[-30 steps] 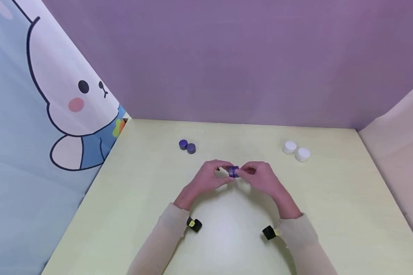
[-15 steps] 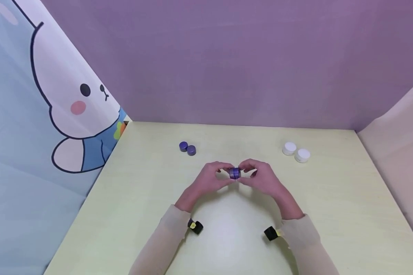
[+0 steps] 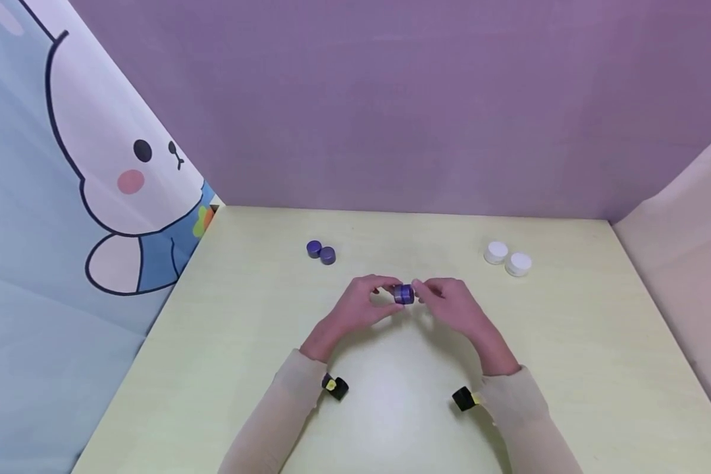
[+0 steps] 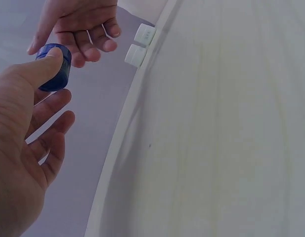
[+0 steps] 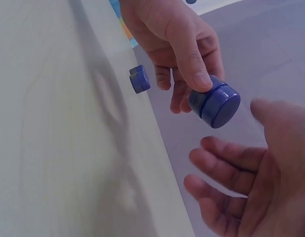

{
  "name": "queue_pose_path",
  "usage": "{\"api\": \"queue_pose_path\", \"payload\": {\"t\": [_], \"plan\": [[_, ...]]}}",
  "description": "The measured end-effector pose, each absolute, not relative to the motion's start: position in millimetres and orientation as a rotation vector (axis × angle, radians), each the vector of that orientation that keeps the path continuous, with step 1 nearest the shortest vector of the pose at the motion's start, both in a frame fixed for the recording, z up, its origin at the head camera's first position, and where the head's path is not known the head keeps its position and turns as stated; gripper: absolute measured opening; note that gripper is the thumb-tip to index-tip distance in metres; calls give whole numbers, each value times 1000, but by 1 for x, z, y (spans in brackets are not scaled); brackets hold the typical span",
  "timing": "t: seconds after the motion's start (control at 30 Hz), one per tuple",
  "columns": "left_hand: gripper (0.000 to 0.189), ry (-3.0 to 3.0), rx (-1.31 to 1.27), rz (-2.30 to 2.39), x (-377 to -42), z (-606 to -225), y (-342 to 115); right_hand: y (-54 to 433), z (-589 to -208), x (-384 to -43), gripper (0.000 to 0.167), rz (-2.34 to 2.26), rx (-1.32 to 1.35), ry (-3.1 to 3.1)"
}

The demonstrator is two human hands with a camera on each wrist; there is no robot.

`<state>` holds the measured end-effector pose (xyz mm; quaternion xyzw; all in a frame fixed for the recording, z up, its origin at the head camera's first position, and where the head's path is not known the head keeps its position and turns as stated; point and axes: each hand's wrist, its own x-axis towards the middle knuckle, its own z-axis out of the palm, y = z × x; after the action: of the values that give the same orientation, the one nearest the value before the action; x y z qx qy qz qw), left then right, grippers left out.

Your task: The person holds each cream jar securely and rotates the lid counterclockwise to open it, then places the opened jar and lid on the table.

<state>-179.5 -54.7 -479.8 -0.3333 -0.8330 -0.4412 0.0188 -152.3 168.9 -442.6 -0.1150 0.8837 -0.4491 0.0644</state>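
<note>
My left hand pinches a small dark blue jar with a lid, thumb on one side and fingers on the other. In the right wrist view the lid end of the jar faces my right hand. A gap shows there between the right fingers, loosely bent, and the lid; nothing is in that hand. The left wrist view shows the left thumb lying across the side of the jar, with the right hand beyond it. The jar is held above the table.
Two more small blue jars stand together at the back left of the pale table. Two white jars stand side by side at the back right. A purple backdrop rises behind the table, with a rabbit-print cloth at the left.
Half a second ago my right fingers and thumb were around the lid end of the jar; now they have come off it. The left hand keeps its hold in about the same place.
</note>
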Motion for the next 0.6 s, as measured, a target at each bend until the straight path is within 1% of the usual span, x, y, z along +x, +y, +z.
{"api": "queue_pose_path", "payload": {"t": [0.13, 0.23, 0.33, 0.6], "plan": [[37, -2585, -1033, -1378, -180, -479, -55, 168, -442, -152, 58, -1297, -318, 2663], [36, -2581, -1043, -1388, -180, -479, -55, 167, -442, -152, 58, -1289, -318, 2647], [37, -2578, -1059, -1388, -181, -480, -54, 167, -441, -152, 54, -1309, -326, 2627], [38, -2602, -1065, -1389, -181, -483, -54, 169, -442, -152, 36, -1384, -380, 2576]]}}
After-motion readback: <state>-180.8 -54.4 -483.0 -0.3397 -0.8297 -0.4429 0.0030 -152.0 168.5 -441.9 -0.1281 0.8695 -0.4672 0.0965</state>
